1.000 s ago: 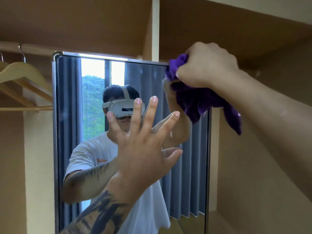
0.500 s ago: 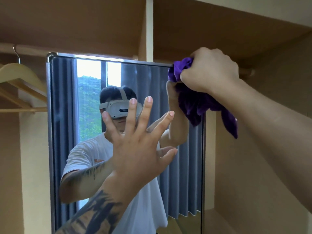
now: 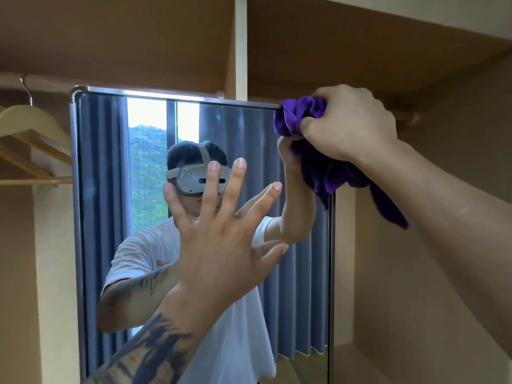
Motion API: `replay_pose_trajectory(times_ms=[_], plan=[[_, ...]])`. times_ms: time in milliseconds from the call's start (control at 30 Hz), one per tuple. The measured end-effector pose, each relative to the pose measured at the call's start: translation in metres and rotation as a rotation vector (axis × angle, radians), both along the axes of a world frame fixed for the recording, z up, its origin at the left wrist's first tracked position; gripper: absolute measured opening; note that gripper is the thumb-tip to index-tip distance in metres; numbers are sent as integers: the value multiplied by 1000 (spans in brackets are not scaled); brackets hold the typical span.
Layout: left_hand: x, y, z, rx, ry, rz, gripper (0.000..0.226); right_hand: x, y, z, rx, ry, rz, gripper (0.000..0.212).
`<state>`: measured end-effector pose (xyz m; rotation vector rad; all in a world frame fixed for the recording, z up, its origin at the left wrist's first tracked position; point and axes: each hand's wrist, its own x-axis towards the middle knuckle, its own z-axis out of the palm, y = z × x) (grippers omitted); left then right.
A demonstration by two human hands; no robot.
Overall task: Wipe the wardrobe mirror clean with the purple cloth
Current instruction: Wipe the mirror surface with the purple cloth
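Your right hand [image 3: 350, 123] grips the bunched purple cloth [image 3: 297, 115] against the mirror [image 3: 249, 128]'s top right corner, while your left hand [image 3: 221, 234] presses flat, fingers spread, on the glass.

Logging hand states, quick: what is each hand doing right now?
Left hand: open, fingers spread straight against the mirror.
Right hand: grips the bunched purple cloth at the mirror's top right corner.
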<state>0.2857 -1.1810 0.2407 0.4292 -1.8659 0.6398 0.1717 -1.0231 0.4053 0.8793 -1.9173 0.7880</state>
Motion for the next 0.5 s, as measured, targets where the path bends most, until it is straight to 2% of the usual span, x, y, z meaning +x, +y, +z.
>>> replay_pose_trajectory(times_ms=[233, 333, 400, 500], plan=[[10, 0, 3, 37, -65, -20, 87, 1, -2, -6, -42, 37, 13, 32], [28, -1, 4, 62, -103, -70, 76, -3, -3, -13, -58, 103, 19, 44], [50, -5, 4, 88, -39, -110, 66, -5, -3, -21, -76, 149, 33, 51], [88, -22, 7, 148, 153, -120, 57, -7, -4, -37, -116, 189, 60, 57]])
